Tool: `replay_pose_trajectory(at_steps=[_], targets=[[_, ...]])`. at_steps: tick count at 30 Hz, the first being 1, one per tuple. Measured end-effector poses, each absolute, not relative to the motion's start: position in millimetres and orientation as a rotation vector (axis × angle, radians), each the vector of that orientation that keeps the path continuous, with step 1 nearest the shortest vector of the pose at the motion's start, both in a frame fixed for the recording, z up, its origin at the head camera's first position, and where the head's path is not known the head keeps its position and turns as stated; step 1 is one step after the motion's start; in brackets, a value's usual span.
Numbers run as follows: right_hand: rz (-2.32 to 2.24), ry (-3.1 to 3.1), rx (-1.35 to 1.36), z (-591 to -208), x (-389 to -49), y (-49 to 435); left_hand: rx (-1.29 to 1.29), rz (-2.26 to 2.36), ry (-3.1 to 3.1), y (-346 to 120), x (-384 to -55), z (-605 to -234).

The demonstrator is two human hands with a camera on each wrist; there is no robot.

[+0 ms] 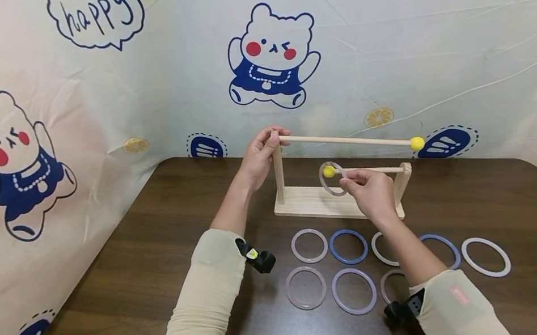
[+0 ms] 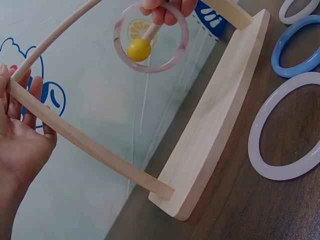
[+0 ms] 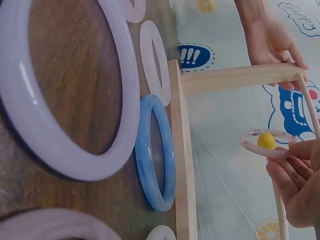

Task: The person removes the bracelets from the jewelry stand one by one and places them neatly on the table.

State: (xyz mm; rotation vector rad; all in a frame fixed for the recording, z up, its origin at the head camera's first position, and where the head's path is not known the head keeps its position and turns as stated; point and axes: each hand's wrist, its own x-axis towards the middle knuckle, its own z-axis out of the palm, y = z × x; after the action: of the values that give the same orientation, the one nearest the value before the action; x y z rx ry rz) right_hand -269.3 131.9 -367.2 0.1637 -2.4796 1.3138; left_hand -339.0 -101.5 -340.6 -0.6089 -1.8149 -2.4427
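A wooden stand (image 1: 320,203) rises from the table with an upper rod (image 1: 349,141) and a lower rod (image 1: 386,171), each tipped with a yellow ball. At the top of the stand's left post, my left hand (image 1: 258,157) grips the corner between thumb and fingers. My right hand (image 1: 373,193) pinches a pale pinkish bangle (image 2: 150,69) by its right side. The lower rod's yellow ball (image 3: 266,140) shows inside the bangle's opening in all three views. The right hand's fingers hide part of the lower rod in the head view.
Several bangles lie flat in two rows before the stand, among them a blue one (image 1: 346,261), a lilac one (image 1: 351,311) and a white one (image 1: 484,273) at far right. My right forearm passes over some. A printed cloth (image 1: 185,64) hangs behind the brown table (image 1: 156,266).
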Motion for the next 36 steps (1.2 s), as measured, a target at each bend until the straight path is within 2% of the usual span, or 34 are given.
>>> replay_pose_trajectory(at_steps=[36], targets=[[1.391,-2.417,0.096,-361.4,-240.7,170.0,-0.606,-2.436,-1.821,-101.3,-339.0,-341.7]])
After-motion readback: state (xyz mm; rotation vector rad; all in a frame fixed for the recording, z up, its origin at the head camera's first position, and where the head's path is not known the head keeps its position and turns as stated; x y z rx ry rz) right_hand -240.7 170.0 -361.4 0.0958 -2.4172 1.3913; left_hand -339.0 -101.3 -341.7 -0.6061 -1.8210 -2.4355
